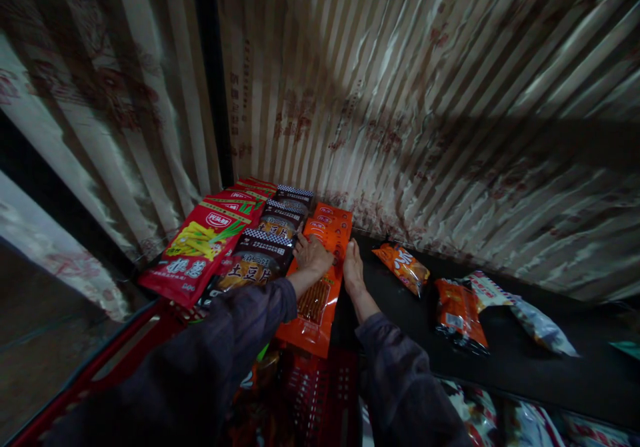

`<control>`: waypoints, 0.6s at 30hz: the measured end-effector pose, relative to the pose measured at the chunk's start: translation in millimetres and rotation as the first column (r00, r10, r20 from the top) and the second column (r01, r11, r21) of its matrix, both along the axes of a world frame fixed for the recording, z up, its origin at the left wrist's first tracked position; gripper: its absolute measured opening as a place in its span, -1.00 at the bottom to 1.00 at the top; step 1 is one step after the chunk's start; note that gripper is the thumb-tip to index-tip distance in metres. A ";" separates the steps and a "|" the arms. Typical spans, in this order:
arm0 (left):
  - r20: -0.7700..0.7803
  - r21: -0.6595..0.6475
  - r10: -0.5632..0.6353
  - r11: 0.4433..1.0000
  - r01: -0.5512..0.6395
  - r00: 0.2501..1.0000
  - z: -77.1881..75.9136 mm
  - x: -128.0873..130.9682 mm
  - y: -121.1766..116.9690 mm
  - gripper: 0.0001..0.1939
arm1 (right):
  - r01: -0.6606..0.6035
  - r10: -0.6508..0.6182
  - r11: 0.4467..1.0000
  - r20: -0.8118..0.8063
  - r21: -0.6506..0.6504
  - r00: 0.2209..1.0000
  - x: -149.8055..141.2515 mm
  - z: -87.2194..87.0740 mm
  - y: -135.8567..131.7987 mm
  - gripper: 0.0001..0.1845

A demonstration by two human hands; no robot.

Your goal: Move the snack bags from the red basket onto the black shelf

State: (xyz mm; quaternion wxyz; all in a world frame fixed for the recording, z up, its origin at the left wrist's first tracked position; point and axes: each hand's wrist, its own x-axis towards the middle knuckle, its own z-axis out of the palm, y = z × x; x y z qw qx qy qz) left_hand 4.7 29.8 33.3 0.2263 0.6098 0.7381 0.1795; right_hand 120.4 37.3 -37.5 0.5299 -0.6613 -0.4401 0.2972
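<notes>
My left hand (313, 253) rests with curled fingers on top of a row of orange snack packets (320, 300), at the seam with a row of black checkered packets (260, 257). My right hand (353, 265) presses flat against the right edge of the same orange row, fingers stretched toward the wall. Both rows lie on a dark shelf (525, 360). A row of red packets with yellow sticks pictured (200, 250) lies further left.
Loose packets lie to the right on the shelf: a small orange one (403, 268), an orange-and-black one (459, 315) and a white one (520, 310). A red shopping basket (310, 393) sits below my arms. Striped patterned wallpaper (425, 113) backs the shelf.
</notes>
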 end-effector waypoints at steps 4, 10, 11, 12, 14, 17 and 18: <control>0.006 -0.005 0.024 1.000 -0.024 1.000 -1.8 1.2 1.9 -0.28 | 0.004 -0.003 1.000 0.037 -0.014 0.999 -3.1 1.2 0.2 -0.14; -0.002 0.004 0.033 0.999 -0.033 0.999 -4.3 2.2 2.7 -0.25 | 0.004 0.002 0.998 0.090 -0.068 0.996 -7.2 3.5 1.9 -0.15; -0.005 0.006 0.030 1.000 -0.030 1.000 -5.0 2.2 3.0 -0.26 | 0.006 0.001 0.998 0.095 -0.069 0.995 -7.5 3.2 2.4 -0.16; -0.010 0.010 0.027 1.000 -0.027 1.000 -5.8 2.1 3.4 -0.26 | 0.009 -0.003 0.998 0.102 -0.067 0.995 -7.7 2.8 2.8 -0.16; -0.022 0.021 0.024 0.999 -0.024 0.999 -7.7 1.6 4.2 -0.28 | 0.015 -0.008 0.998 0.112 -0.064 0.994 -8.1 1.5 3.2 -0.16; -0.051 0.054 0.016 0.998 -0.014 0.999 -10.4 0.7 4.0 -0.29 | 0.020 -0.012 0.998 0.121 -0.062 0.993 -8.0 -0.1 2.9 -0.16; -0.065 0.065 0.012 0.998 -0.008 0.998 -11.2 0.4 3.5 -0.29 | 0.022 -0.013 0.997 0.123 -0.067 0.992 -7.7 -0.3 2.7 -0.17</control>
